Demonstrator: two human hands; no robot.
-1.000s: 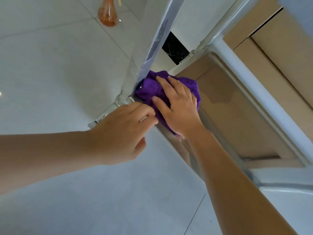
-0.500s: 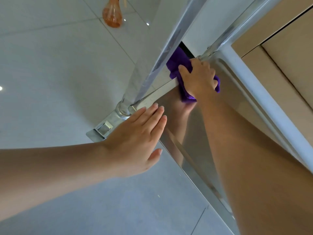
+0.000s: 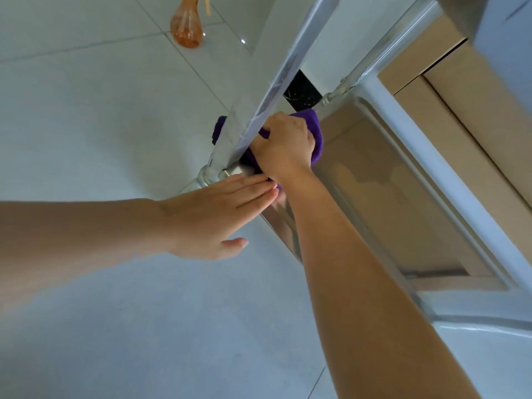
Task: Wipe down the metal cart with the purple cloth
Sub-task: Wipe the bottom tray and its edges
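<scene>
While right hand (image 3: 283, 145) grips purple cloth (image 3: 312, 131) at cart (image 3: 403, 182) corner; left hand (image 3: 213, 214) flat, fingers straight.

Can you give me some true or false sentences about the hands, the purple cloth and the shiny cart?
1. The right hand grips the purple cloth. True.
2. The left hand holds a spray bottle. False: it holds nothing and lies flat, fingers straight, at the shiny metal cart's corner.
3. The orange glass bottle stands on the pale tiled floor. True.
4. The cloth lies on the floor. False: it is pressed against the cart by the upright post.
</scene>
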